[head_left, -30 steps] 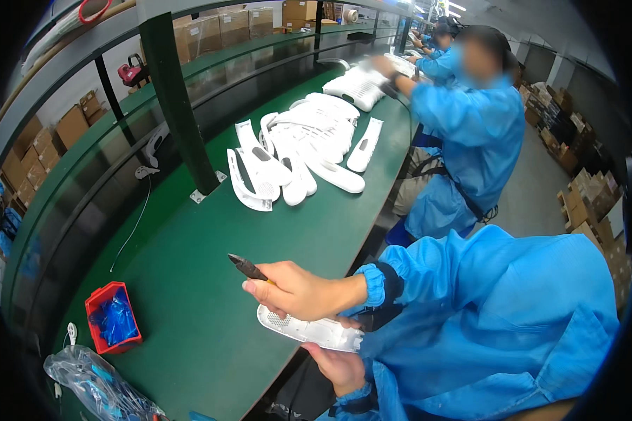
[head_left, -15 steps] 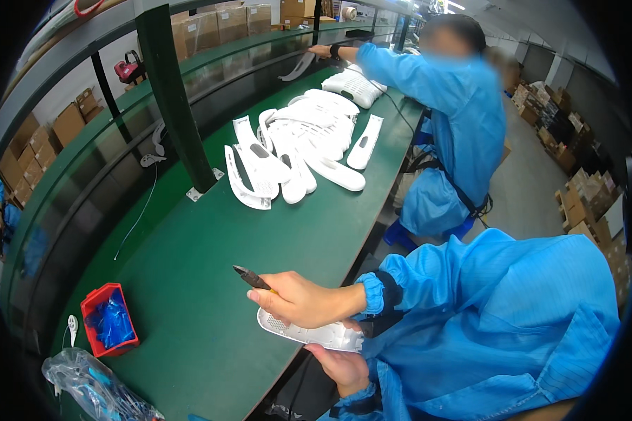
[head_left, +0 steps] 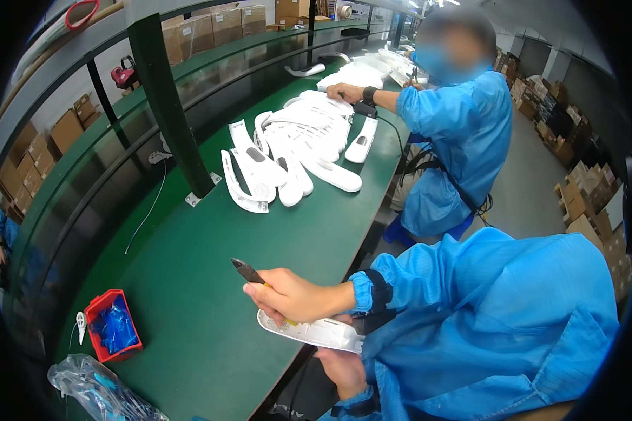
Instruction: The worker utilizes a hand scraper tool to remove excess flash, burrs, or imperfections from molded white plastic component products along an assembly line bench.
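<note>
My right hand (head_left: 293, 295) is gripping dark-tipped pliers (head_left: 247, 271) over a white shell (head_left: 324, 335), which my left hand (head_left: 344, 372) is grasping from below by the green bench (head_left: 196, 309)'s edge. Cartons (head_left: 198, 38) beyond are carrying labels (head_left: 187, 32) too small to read.
</note>
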Motion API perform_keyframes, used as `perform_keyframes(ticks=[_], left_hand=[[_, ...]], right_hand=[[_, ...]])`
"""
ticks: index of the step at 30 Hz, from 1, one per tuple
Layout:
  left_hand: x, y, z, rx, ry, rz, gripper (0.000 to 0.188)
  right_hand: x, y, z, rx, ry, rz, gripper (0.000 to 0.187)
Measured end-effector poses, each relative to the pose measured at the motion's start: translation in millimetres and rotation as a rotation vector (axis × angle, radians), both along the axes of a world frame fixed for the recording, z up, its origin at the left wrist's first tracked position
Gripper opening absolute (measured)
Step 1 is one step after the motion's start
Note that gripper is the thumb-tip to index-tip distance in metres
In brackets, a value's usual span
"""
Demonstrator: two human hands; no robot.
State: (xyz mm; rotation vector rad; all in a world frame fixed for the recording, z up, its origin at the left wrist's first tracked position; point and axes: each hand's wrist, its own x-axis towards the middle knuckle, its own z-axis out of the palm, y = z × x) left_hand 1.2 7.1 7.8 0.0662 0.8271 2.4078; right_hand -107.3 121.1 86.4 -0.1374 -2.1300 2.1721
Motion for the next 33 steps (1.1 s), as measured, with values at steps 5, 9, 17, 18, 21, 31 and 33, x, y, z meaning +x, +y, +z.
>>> perform_keyframes(ticks=[5, 9, 17, 18, 21, 31, 33], left_hand=[[18.1, -11.8, -20.9, -0.473, 0.392, -0.003, 0.043], [23.5, -0.2, -11.5, -0.533, 0.306, 0.099, 0.036], [-0.8, 8.4, 5.1, -0.67, 0.144, 0.318, 0.033], [-1.5, 8.6, 6.4, -0.681, 0.186, 0.321, 0.033], [-2.3, 7.9, 1.0, -0.686, 0.317, 0.316, 0.032], [-5.5, 8.8, 13.9, -0.78, 0.266, 0.305, 0.026], [-6.1, 8.2, 11.6, -0.787, 0.273, 0.301, 0.026]], right_hand=[[-2.4, -4.9, -0.2, -0.109, 0.031, -0.016, 0.033], [-5.6, -8.7, 4.1, -0.095, 0.049, 0.001, 0.036], [7.5, -2.9, 17.1, 0.045, 0.062, 0.1, 0.033], [10.6, -5.0, 16.8, 0.045, 0.059, 0.102, 0.033], [17.0, -6.0, 16.7, 0.099, 0.04, 0.122, 0.034], [18.5, -7.8, 21.7, 0.179, 0.061, 0.151, 0.038], [18.9, -8.7, 16.2, 0.18, 0.071, 0.146, 0.038]])
